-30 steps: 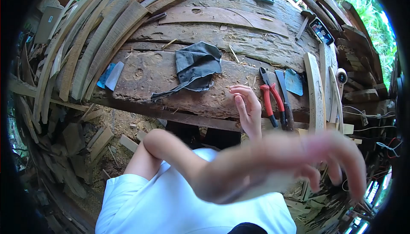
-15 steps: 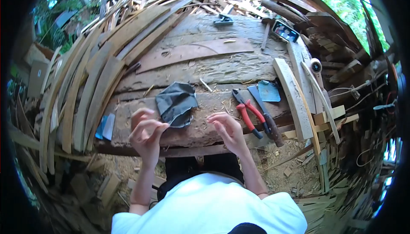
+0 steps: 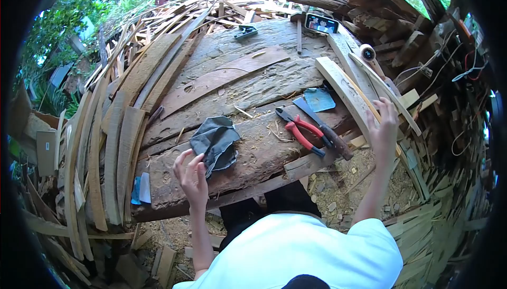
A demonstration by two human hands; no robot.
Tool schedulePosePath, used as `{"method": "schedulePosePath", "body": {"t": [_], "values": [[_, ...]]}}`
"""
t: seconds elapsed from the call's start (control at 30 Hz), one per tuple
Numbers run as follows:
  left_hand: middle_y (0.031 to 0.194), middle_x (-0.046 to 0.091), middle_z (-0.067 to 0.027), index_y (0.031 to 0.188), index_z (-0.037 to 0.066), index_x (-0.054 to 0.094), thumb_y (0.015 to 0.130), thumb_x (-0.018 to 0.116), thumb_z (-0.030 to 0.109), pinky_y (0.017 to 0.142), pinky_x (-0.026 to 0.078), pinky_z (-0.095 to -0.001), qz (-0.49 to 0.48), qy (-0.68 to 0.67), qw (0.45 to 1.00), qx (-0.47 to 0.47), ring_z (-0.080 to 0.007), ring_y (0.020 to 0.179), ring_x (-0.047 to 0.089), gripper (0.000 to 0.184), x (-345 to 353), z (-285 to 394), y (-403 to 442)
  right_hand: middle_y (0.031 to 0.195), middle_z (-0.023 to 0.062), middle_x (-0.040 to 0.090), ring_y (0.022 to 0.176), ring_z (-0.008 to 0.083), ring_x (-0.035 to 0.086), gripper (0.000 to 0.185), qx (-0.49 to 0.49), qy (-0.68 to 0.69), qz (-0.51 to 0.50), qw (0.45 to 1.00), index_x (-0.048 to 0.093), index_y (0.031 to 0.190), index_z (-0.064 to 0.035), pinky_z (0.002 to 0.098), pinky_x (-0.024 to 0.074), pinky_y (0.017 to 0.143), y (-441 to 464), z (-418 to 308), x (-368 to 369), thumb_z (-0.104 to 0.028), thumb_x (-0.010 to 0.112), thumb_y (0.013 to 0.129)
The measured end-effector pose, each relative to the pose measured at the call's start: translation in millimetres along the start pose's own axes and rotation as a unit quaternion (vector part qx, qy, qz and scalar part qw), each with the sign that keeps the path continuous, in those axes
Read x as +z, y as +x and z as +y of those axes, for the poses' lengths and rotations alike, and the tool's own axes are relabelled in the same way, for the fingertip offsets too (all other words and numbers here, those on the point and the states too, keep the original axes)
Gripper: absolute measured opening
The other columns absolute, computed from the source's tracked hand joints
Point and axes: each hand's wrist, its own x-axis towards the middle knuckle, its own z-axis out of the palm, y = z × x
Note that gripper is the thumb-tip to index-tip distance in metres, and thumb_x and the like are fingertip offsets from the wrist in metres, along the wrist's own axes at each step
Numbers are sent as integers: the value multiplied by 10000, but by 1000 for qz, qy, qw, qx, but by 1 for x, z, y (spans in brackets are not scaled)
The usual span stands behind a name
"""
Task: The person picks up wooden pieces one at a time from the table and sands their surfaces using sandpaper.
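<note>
My left hand (image 3: pixel 191 178) is at the bench's front edge, its fingers apart beside the lower left of a crumpled dark grey cloth (image 3: pixel 215 142). Over at the right, my right hand (image 3: pixel 384 130) is raised with spread fingers near a pale squared timber (image 3: pixel 346 92); it holds nothing. Between the hands lie red-handled pliers (image 3: pixel 302 133) with dark jaws. Beside them is a flat-bladed tool (image 3: pixel 323 125) with a brown handle, and a blue sheet (image 3: pixel 319 99) lies just behind.
Curved wooden boards (image 3: pixel 120 146) are stacked at the left. A thin brown board (image 3: pixel 222 80) crosses the bench (image 3: pixel 264 96). Farther back are a hammer (image 3: pixel 299 33), a phone (image 3: pixel 321 23) and a small green-black tool (image 3: pixel 245 32). A round-dialled device (image 3: pixel 368 54) lies at the right.
My left hand has come down from its blurred reach across the front to beside the cloth. My right hand has moved right, past the pliers to the timber. The camera view has shifted.
</note>
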Motion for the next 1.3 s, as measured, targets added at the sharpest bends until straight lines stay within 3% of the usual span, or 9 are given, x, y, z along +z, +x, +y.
{"method": "schedulePosePath", "body": {"t": [0.07,0.2,0.33,0.5,0.7,0.83,1.1,1.23,1.3], "values": [[1220,606,-122,1032,65,735,1011,537,311,1060,353,-422,6,-25,999,-29,-278,1203,501,317,0,-3,-2,1212,132,590,1122,302,579,316,70,-123,-47,989,622,1162,-22,425,458,979,-4,24,-8,-199,680,907],[1235,593,-116,1031,61,734,1022,521,331,1053,368,-413,-1,-36,997,-62,-275,1206,500,344,0,-5,-1,1154,136,583,1078,304,578,406,106,-100,-148,978,615,1170,12,445,463,947,-13,35,-12,-289,686,908],[1234,589,-117,1031,60,734,1019,528,333,1046,373,-416,-15,-27,997,-73,-274,1207,500,342,0,-7,-1,1120,156,572,1095,297,565,561,35,-167,-130,977,589,1210,21,434,460,945,-21,24,20,-390,729,855],[1232,585,-124,1026,62,736,1008,554,336,1031,387,-416,-18,-67,993,-92,-286,1207,502,329,-1,-8,1,1170,129,553,1159,275,528,691,51,-230,-161,959,523,1314,-12,429,464,952,-5,19,50,-360,798,783],[1306,549,-133,1141,91,687,837,748,403,1083,350,-465,-49,20,998,-18,-323,1275,455,440,-2,0,4,1154,129,555,1136,286,540,737,44,-245,-187,950,506,1377,-59,423,475,972,10,8,63,-241,828,741],[1425,469,-106,1238,141,638,677,840,500,1174,245,-531,-110,86,990,35,-329,1390,353,696,-2,7,5,1149,145,570,1130,317,551,768,54,-181,-168,967,524,1363,-66,409,476,986,13,12,67,-73,787,642],[1453,457,-105,1232,140,629,788,798,284,1196,186,-572,-113,105,988,0,-354,1411,342,497,7,-4,2,1147,210,621,1105,352,595,749,27,117,-177,977,550,1336,-21,413,465,1004,13,-37,25,-39,779,623],[1416,520,-102,1140,102,641,840,748,201,1192,184,-584,-113,117,986,41,-345,1391,397,334,8,-7,3,1082,164,671,949,235,670,707,33,298,-254,919,577,1330,-6,351,537,859,7,-71,13,-46,767,650],[1348,592,-98,1095,83,616,889,678,117,1187,162,-616,-124,61,990,-1,-332,1340,478,218,11,-12,1,1103,118,682,912,170,659,719,-16,338,-300,892,572,1356,-36,307,577,804,2,-87,13,-17,754,661]]}}
